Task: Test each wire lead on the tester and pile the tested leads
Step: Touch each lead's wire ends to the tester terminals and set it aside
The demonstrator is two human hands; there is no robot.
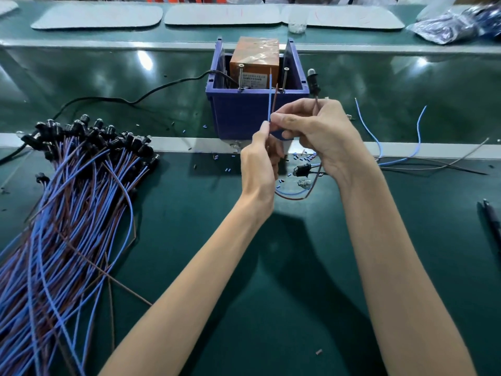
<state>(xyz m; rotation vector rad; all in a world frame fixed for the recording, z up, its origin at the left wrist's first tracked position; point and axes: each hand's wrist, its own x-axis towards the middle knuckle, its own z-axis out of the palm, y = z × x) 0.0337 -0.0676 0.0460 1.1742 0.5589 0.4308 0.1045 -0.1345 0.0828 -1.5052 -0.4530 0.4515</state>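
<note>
Held up before the tester (235, 115), the wire lead (270, 104) looks light and limp — the left hand (257, 164) pinches its blue strand, the right hand (320, 134) pinches, it seems, both strands — so grip near the bare tips.

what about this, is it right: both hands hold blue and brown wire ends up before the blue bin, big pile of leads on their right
No: the head view shows the big pile of leads lying to their left, not right. The left hand and right hand do hold the wire ends up before the blue bin.
</note>
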